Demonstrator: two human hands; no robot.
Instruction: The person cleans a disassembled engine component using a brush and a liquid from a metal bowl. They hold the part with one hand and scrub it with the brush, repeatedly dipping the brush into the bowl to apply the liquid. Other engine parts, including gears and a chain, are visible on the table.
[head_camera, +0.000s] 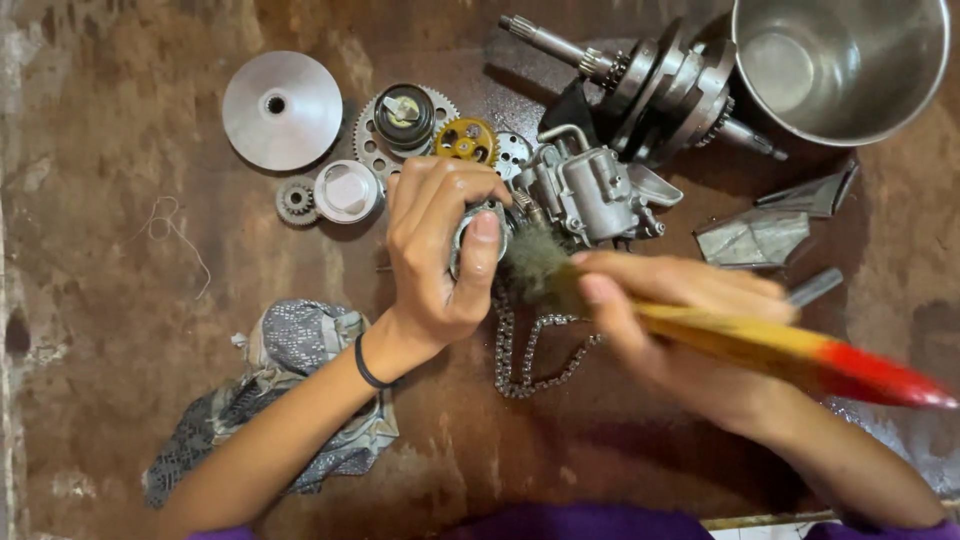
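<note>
Blurred right hand (665, 320) clamped on brush (760, 340) — left hand (440, 250) around half-hidden, perhaps round, part (482, 216).

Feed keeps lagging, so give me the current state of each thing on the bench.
left hand: gripping small round metal part
right hand: holding paintbrush, bristles at the part, motion-blurred
steel bowl: upright, empty
chain: lying slack
rag: crumpled
carburetor: untouched
</note>
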